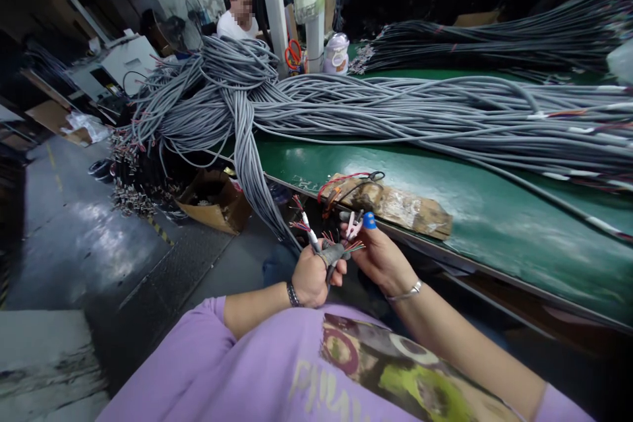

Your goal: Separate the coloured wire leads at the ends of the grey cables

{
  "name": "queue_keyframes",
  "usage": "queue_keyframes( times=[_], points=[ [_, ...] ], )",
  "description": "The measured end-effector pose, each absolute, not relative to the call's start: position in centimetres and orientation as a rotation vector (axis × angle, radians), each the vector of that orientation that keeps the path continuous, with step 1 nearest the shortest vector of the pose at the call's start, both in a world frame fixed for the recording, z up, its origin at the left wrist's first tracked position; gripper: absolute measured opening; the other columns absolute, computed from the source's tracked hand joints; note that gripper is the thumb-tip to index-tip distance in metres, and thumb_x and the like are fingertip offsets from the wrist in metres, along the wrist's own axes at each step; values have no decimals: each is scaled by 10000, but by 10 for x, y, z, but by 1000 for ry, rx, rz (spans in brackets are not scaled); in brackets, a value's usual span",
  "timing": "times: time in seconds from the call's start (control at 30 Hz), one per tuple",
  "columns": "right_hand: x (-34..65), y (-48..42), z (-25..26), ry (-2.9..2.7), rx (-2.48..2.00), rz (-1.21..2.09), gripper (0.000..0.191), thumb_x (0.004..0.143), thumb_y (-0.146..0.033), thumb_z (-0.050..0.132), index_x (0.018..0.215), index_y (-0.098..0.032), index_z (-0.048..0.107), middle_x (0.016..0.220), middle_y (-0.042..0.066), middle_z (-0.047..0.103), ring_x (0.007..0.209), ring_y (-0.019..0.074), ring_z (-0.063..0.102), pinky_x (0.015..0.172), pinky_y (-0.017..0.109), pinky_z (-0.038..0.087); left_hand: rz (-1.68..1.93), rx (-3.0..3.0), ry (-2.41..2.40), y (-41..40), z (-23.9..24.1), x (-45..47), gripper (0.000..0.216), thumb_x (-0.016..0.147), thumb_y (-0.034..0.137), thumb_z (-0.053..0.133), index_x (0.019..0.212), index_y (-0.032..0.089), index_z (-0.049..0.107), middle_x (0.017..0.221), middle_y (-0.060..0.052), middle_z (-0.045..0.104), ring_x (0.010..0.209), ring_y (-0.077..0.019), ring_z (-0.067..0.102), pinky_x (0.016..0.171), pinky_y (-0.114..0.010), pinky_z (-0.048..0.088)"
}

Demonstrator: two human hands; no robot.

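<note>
My left hand (314,271) is closed around the ends of grey cables (313,237), whose thin coloured wires (353,247) fan out past the fingers. A grey cover wraps the thumb. Close to these wires is my right hand (383,254), with a blue cover (368,220) on the thumb tip. Its fingers are pinched by a small pale pink and white piece (353,225) whose kind I cannot make out. Just beyond the hands, a worn wooden block (415,211) with a red wire (326,186) and a dark loop lies on the bench edge.
Long bundles of grey cable (376,109) stretch across the green bench (494,204), and some hang over its left edge. Darker cables (484,46) lie behind. An open cardboard box (212,208) stands on the floor. Another person (238,23) sits beyond, near a fan (175,16).
</note>
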State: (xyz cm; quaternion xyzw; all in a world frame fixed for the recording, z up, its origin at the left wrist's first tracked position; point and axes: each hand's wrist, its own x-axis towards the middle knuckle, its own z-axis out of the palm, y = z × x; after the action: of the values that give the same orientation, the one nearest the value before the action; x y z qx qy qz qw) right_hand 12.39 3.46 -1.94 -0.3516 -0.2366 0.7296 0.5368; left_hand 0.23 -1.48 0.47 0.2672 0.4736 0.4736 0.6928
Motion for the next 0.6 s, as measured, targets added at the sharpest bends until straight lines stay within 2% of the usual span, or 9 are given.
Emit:
queue_keyframes(
  times=[0.2, 0.4, 0.47, 0.6],
  points=[
    [120, 34, -19, -425, -837, 1750, 395, 616, -573, 801, 727, -211, 690, 709, 16, 689, 571, 137, 552, 577, 276, 474, 1039, 631, 1073, -15, -1, 2, 447, 611, 510, 758, 714, 178, 476, 494, 39, 556, 319, -55, 409, 330, -184, 243],
    [138, 25, -13, -655, -825, 1963, 556, 652, -751, 642, 750, -206, 690, 779, 55, 691, 631, 153, 599, 589, 286, 518, 1054, 687, 1078, -20, -1, -5, 430, 639, 510, 743, 723, 173, 490, 492, 31, 567, 308, -57, 413, 328, -187, 226],
    [150, 23, -11, -811, -874, 2028, 540, 639, -717, 686, 775, -195, 703, 775, 63, 690, 645, 161, 610, 586, 282, 519, 1048, 731, 1087, -22, -3, -8, 418, 653, 505, 737, 721, 171, 495, 493, 30, 570, 309, -59, 418, 330, -188, 234],
    [164, 20, -4, -1115, -995, 1964, 389, 646, -527, 797, 744, -163, 699, 735, 57, 675, 658, 154, 597, 588, 258, 493, 1017, 810, 1104, -24, -7, -9, 395, 682, 502, 716, 700, 166, 509, 503, 25, 570, 319, -59, 427, 334, -189, 254]
  ],
)
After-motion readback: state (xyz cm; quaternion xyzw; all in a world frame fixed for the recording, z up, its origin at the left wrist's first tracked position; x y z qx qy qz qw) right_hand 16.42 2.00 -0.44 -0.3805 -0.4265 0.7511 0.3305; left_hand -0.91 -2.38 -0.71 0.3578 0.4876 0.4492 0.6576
